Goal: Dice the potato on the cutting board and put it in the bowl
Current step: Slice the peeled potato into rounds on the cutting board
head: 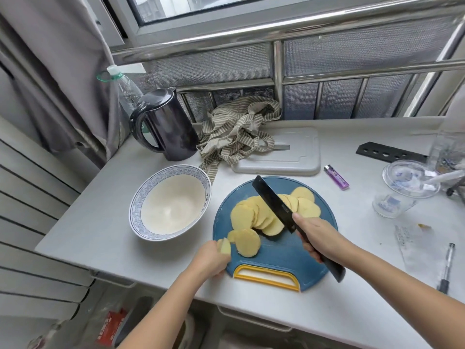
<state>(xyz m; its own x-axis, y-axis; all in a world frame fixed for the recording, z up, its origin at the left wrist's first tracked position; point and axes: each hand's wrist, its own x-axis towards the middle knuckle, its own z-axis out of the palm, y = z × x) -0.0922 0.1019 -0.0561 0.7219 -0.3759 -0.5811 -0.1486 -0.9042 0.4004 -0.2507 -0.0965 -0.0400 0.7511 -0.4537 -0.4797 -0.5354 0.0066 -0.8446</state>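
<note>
Print on the knife (273, 202) and lighter (336, 177) is unreadable.

Soft daylight is pouring from the window (201, 6) at 12 o'clock, casting faint shadows on the bench (105, 222). Wide-angle distortion is bending lines at the edges, slightly softening corners.

Cutting board (289, 250) was blue, yellow handle. Potato slices (247, 216) pale yellow. Knife (273, 201) black. Bowl (148, 195) white, blue wave-pattern rim. Kettle (167, 124) black. Cloth (234, 132) beige-white striped. Lighter (336, 177) purple.
</note>
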